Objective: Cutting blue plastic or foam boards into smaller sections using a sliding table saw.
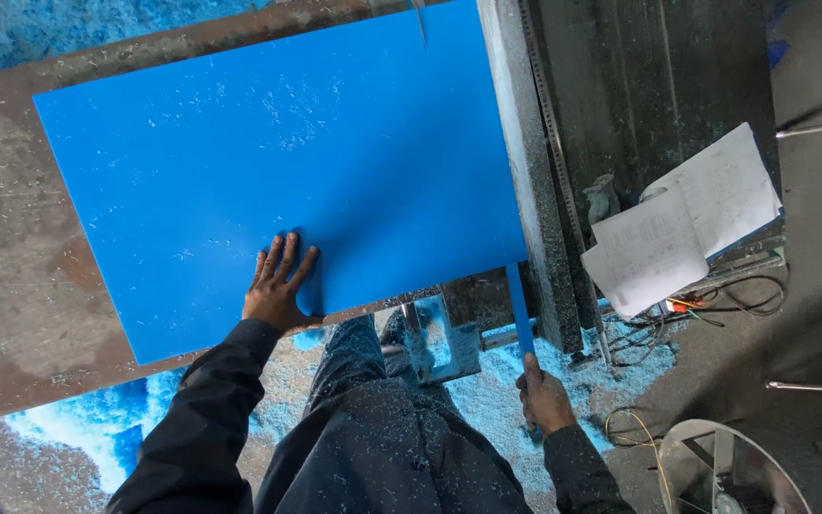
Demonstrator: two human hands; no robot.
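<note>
A large blue plastic sheet (278,162) lies flat on a worn metal saw table (11,286). My left hand (278,286) rests palm down with fingers spread on the sheet's near edge. A narrow blue strip (519,306) runs from the sheet's right near corner toward me. My right hand (544,395) grips the strip's near end, below the table edge. A thin saw blade (420,24) shows at the sheet's far edge.
A grey fence bar with a steel ruler (549,162) runs along the sheet's right side. Sheets of paper (687,224) lie to the right above loose wires (715,305). Blue shavings (487,390) cover the floor. A round metal stand (725,466) is at the lower right.
</note>
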